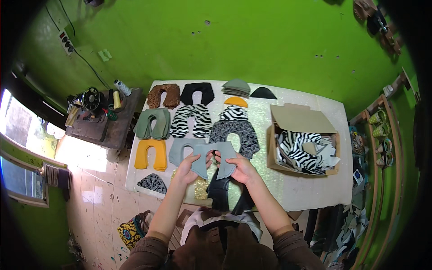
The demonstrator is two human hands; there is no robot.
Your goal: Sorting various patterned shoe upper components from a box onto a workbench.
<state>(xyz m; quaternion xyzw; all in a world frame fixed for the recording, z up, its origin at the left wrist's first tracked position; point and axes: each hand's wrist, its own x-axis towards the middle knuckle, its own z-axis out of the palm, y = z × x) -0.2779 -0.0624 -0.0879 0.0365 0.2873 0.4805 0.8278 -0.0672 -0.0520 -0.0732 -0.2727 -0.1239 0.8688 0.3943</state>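
Between my two hands is a grey U-shaped cut piece [222,146], its two legs pointing toward me. My left hand [188,169] grips its left leg, and my right hand [240,168] grips the right leg. Just behind and left of it lies a similar grey piece [177,147] on the table, partly covered. Black cut pieces [219,194] and a gold glittery piece [200,189] lie below my hands. A grey-and-black patterned U-shaped piece [249,137] rests behind the held one.
The table [310,193] holds U-shaped stacks in brown [163,95], black [198,91], green [153,125], zebra print [180,121] and yellow [145,155]. An open cardboard box [292,120] with zebra scraps stands right. A sewing machine [91,100] is left; a shoe rack [375,180] stands right.
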